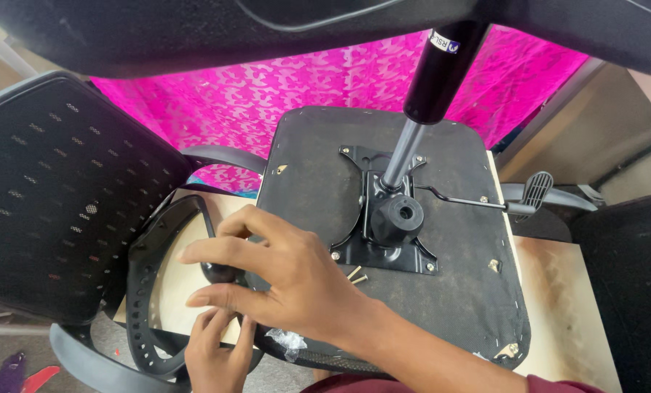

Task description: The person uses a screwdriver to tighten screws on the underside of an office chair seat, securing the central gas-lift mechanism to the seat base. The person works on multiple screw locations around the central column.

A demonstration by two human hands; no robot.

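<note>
An upturned chair seat lies underside up on a wooden table, its black metal mechanism plate and gas cylinder rising from the middle. A mesh backrest stands at left. The right hand curls over the seat's left edge, fingers gripping a black armrest. The left hand pinches beneath it; what it holds cannot be told. Two loose bolts lie just right of the right hand.
</note>
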